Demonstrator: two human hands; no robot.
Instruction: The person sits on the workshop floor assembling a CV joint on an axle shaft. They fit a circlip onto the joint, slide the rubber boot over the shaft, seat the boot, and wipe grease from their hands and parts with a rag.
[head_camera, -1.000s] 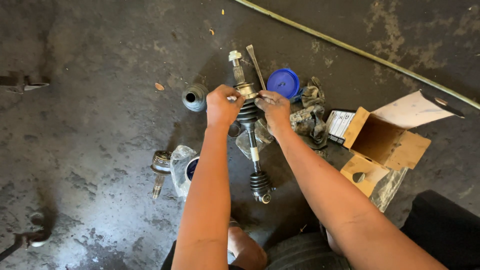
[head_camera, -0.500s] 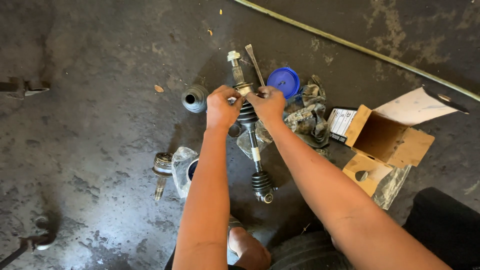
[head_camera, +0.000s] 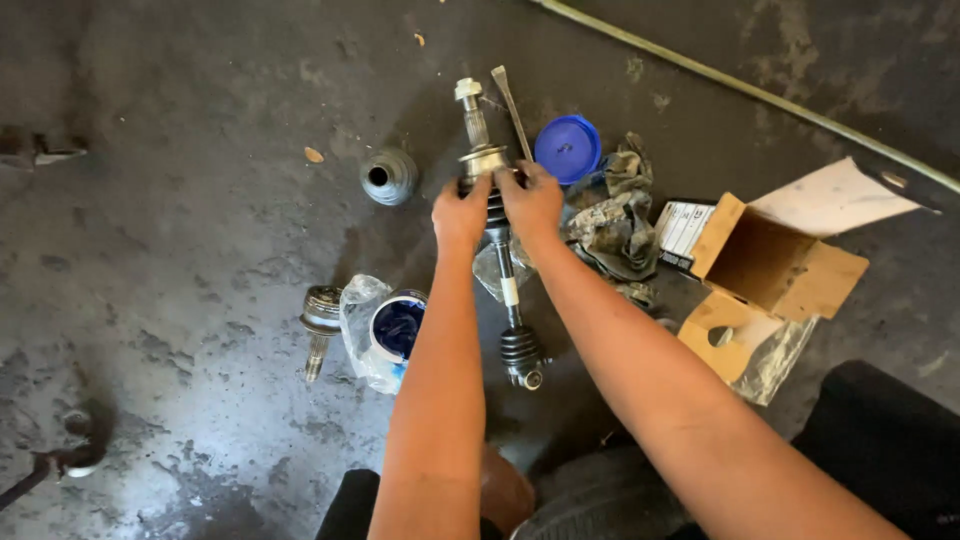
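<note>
Left hand: I have my left hand (head_camera: 460, 212) wrapped around the ribbed rubber boot just under the metal joint housing (head_camera: 484, 160), fingers curled tight on it.
Right hand: my right hand (head_camera: 532, 200) presses against the same spot from the other side, fingertips closed on the boot and the housing's lower edge.
Axle shaft: the axle shaft (head_camera: 508, 290) lies on the dark concrete floor (head_camera: 180, 200), running away from me, splined stub at the far end, a smaller black boot (head_camera: 520, 348) at the near end.
Left of my arm: an open tub of blue grease (head_camera: 398, 328) sits in a clear plastic bag, with a loose metal joint (head_camera: 320, 318) just beside it.
Farther left: a spare rubber boot (head_camera: 388, 176) stands apart, mouth facing me.
Far side: a flat metal tool (head_camera: 512, 110) lies beside the stub, next to a blue lid (head_camera: 567, 148).
Right: dirty rags (head_camera: 612, 222) touch the shaft area; an opened cardboard box (head_camera: 775, 262) lies beyond them.
</note>
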